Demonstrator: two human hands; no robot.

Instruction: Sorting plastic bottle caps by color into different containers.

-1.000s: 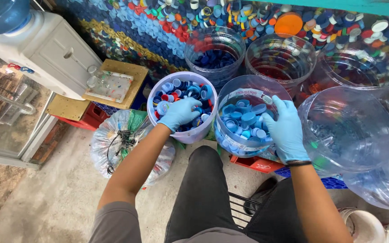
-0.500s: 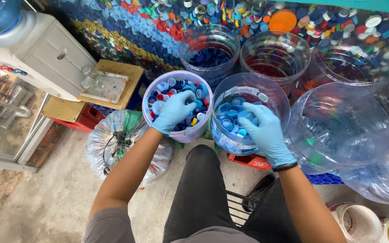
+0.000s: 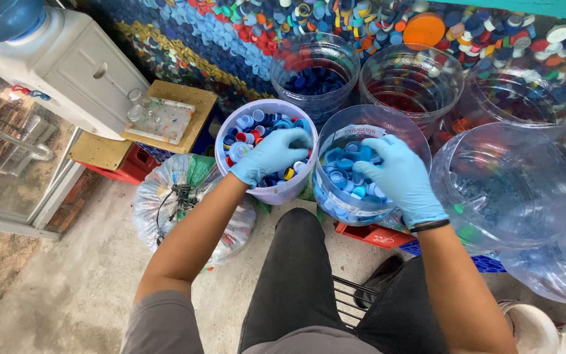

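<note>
1. The left hand [image 3: 271, 155], in a light blue glove, reaches down into a white bucket [image 3: 230, 131] full of mixed bottle caps [image 3: 250, 124] in blue, red, white and yellow.
2. Its fingers [image 3: 296, 139] are curled down among the caps and touch them; whether they have closed on one I cannot tell, since the tips are buried.
3. The right hand [image 3: 401, 177], also gloved in blue, is over a clear plastic tub [image 3: 388, 118] just to the right of the bucket.
4. That tub holds mostly light blue caps [image 3: 348, 180], and the right hand's fingers [image 3: 369, 152] are bent loosely and rest on them; a grip on any one cap cannot be made out.
5. A black band [image 3: 430, 226] sits at the right wrist below the glove cuff.
6. Bucket and tub stand side by side, touching or nearly so, just ahead of the person's knees in dark trousers [image 3: 296, 275].
7. Behind them stand more clear tubs: one with dark blue caps [image 3: 314, 80], one with red caps [image 3: 409, 98].
8. A large clear water jug [image 3: 512, 190] lies to the right of the tub.
9. The wall behind [image 3: 230, 33] is covered in coloured caps.
10. To the left, a tied clear bag [image 3: 171, 196] sits on the concrete floor [image 3: 67, 288], near a wooden board [image 3: 171, 118] and a white water dispenser [image 3: 60, 65].
</note>
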